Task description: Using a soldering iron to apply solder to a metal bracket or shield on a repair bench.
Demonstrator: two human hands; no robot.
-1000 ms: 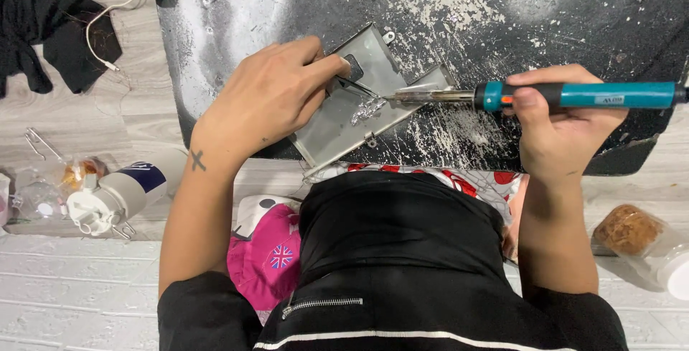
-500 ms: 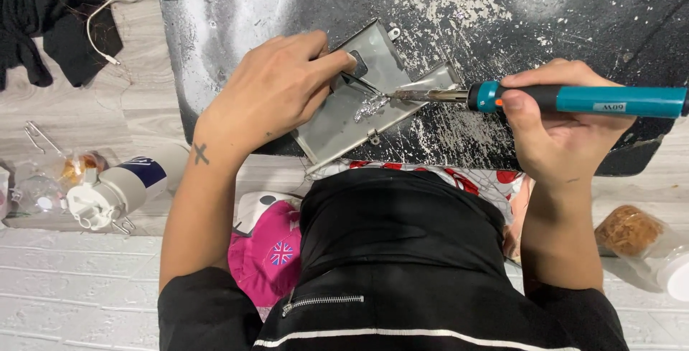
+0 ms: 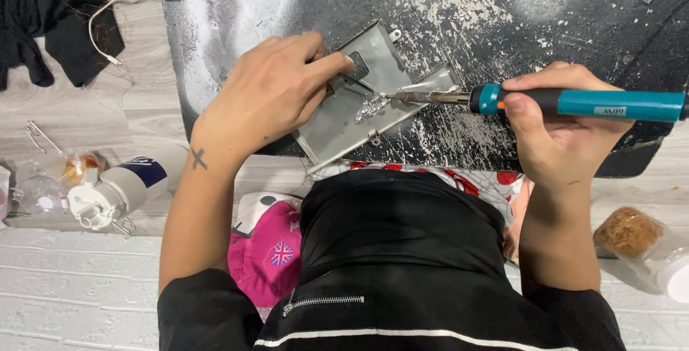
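Grey sheet metal, a flat tray-shaped metal plate point(image 3: 337, 118), lies on the scuffed black mat point(image 3: 574, 28) between my hands. My left hand point(image 3: 269, 92) presses it down, fingers curled; my right hand point(image 3: 560, 125) grips the teal-handled soldering iron point(image 3: 574, 102), its tip touching a shiny solder blob point(image 3: 371, 107).

dull grey metal plate point(image 3: 359, 110), glossy teal plastic soldering iron point(image 3: 603, 103), rough speckled mat point(image 3: 502, 6)

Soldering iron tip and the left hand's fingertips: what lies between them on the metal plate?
Head view: a shiny solder blob on the metal plate.
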